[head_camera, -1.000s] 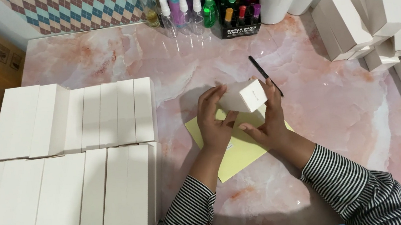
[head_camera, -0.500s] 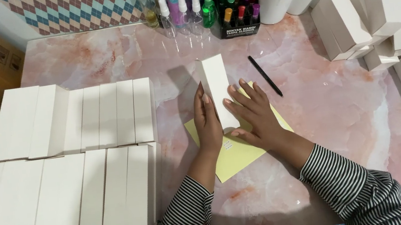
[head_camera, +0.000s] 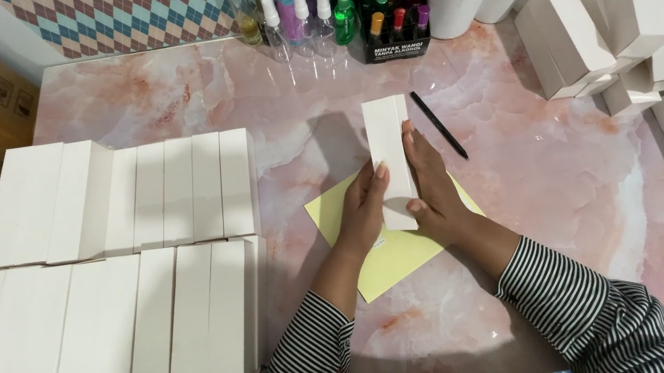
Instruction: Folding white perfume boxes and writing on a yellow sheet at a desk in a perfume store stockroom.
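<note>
A: While both hands pinch it only by its long edges, the box (head_camera: pixel 389 155) could twist or slip down onto the yellow sheet (head_camera: pixel 381 247), since nothing supports it from beneath.

B: Where is it, exactly?

A: Centre of the frame, above the tabletop (head_camera: pixel 530 172), lengthwise away from the person. The left hand (head_camera: pixel 364 208) grips its left side, the right hand (head_camera: pixel 432 187) its right side, fingers closed against it. A pen (head_camera: pixel 438 125) lies just right.

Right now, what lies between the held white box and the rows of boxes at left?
Head view: only bare pink marble tabletop separates the white box from the rows.
</note>
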